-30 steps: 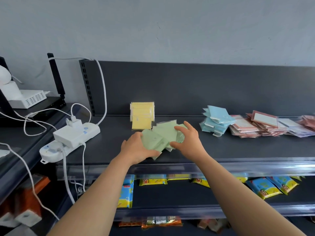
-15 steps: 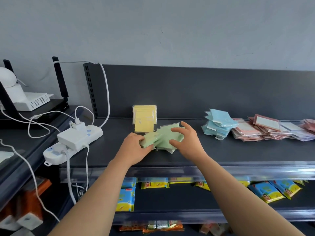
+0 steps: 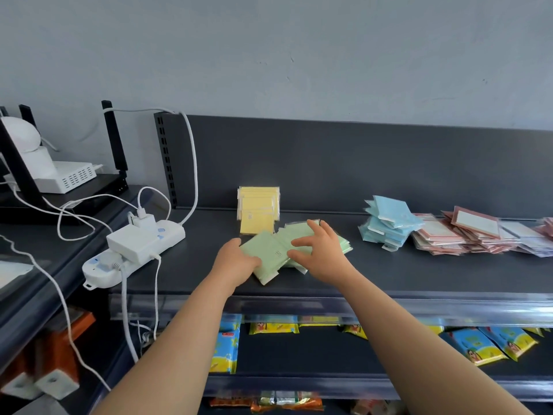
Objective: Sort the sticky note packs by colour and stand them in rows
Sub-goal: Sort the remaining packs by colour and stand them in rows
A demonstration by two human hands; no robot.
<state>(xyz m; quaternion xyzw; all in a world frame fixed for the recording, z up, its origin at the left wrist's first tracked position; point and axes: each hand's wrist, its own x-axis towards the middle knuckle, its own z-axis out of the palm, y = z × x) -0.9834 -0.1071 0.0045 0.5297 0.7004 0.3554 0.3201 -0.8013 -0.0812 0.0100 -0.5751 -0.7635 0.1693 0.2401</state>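
Green packs lie flat, fanned between the hands; left hand pinches the nearest pack's left edge, right hand rests spread-fingered on the heap, yellow row standing just beyond the left

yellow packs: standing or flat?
Standing. The yellow packs sit on edge, one behind another, faces toward the camera; the green packs in front lie flat.

Shelf lies bare between green packs and blue stack
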